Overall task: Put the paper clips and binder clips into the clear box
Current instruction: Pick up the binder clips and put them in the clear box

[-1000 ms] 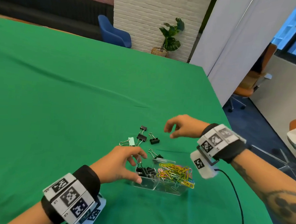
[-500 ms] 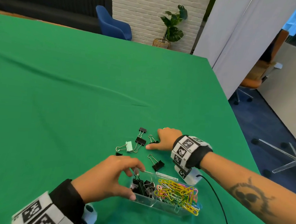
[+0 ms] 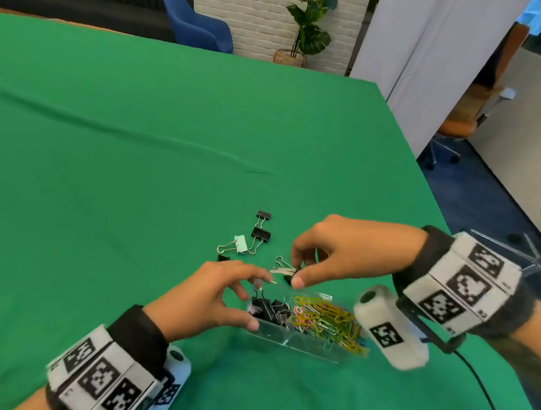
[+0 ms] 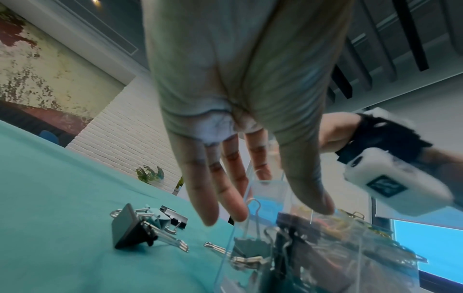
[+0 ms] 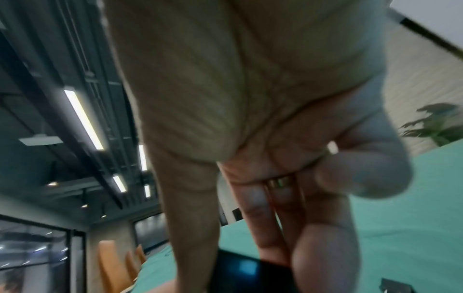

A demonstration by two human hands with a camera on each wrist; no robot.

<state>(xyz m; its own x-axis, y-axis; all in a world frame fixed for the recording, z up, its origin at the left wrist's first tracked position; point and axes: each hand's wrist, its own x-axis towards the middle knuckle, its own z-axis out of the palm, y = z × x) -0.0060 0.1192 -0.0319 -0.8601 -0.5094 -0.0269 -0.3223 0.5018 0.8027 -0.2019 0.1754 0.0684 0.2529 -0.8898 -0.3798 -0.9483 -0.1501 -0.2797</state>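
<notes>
The clear box (image 3: 305, 346) stands on the green cloth, with black binder clips (image 3: 268, 308) in its left compartment and coloured paper clips (image 3: 325, 323) in its right one. My left hand (image 3: 259, 301) holds the box's left end, thumb on the near side and fingers at the far corner (image 4: 265, 212). My right hand (image 3: 295, 273) pinches a black binder clip (image 3: 289, 278) just above the box's far rim; its dark body (image 5: 245, 275) shows between thumb and fingers. Several binder clips lie beyond the box: two black (image 3: 260, 234), one mint green (image 3: 240, 244), one small black (image 3: 223, 258).
The green cloth (image 3: 139, 166) covers the whole table, whose right edge (image 3: 435, 213) drops off to the floor. A cable (image 3: 485, 391) trails from my right wrist across the cloth. Office chairs, a blue chair and a plant stand beyond the table.
My right hand took a black binder clip off the cloth and brought it back to the box's far rim. My left hand stayed on the box.
</notes>
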